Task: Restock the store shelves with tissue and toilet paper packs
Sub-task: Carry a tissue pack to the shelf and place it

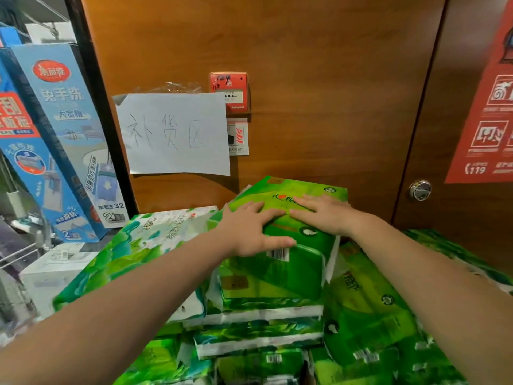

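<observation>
Where both hands (288, 220) press, the top tissue pack (291, 245) lies beneath.

We see top pack (286, 240) on the pile (263, 337) | big pack (133, 254) just left | boxes (55, 140) far left | paper sign (175, 134) on wall (305, 51) behind

A shop's restocking corner. Green tissue packs (280, 262) in printed retail wrap with barcodes lie heaped many deep against a brown wood-panelled wall (319, 65). A handwritten paper sign (176, 134) is taped to the wall, beside a red fire alarm call point (229, 91). At the left, tall blue boxed mops (59, 140) stand as packaged goods. A red fire-safety poster (488, 129) hangs on a door at the right.
</observation>
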